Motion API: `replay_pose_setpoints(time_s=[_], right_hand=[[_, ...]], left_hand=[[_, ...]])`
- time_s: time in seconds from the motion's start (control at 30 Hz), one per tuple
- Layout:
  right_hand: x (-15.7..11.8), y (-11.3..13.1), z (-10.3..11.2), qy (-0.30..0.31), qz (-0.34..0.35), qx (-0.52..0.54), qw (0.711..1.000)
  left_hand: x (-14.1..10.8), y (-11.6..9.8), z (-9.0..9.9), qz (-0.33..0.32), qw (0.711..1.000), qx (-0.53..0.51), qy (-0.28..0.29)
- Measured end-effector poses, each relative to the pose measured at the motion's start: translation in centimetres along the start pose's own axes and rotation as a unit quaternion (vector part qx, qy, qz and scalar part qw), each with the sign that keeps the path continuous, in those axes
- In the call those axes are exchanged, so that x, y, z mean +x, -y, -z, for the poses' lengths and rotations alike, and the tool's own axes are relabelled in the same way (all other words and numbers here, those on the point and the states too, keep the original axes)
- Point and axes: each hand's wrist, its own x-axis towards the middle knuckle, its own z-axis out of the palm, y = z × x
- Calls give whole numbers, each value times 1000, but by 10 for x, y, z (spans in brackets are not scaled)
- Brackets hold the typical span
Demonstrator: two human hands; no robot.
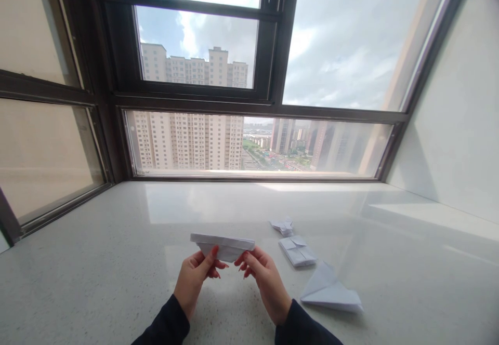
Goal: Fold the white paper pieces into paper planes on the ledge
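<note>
A folded white paper (224, 246), with a long flat upper edge and a narrower lower part, is held up above the pale speckled sill. My left hand (196, 276) pinches its left part, thumb on the near face. At its right end my right hand (263, 277) grips it between thumb and fingers. Three more folded papers lie to the right: a small pointed one (283, 227) at the back, a square one (297, 251) in the middle, and a larger pointed one (330, 291) nearest me.
The speckled sill (117, 272) stretches around the hands. Behind it stands a window with dark frames (249, 107), buildings showing outside. A white wall (460, 106) rises at the right, and more framed glass (42, 158) is at the left.
</note>
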Motion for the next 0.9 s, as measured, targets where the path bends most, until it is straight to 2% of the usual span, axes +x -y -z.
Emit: replay_pose_setpoints(time_s=[0.17,0.33,0.43,0.53,0.7,0.9], right_hand=[[-2,8,-3,14,2,2,1000],[0,8,-3,-50,11,-46,998],[1,8,-1,-74,11,-63,995],[1,6,0,-74,5,-55,996],[0,4,-1,-63,-13,-30,997],[1,2,-2,-38,-33,-28,998]], left_hand=[[3,2,2,0,1000,16,-13],[4,5,3,-3,998,47,30],[2,3,3,-19,998,45,35],[-2,-3,1,-16,998,-12,58],[-8,-13,-1,41,981,-148,119],[-8,-13,2,58,962,-220,153]])
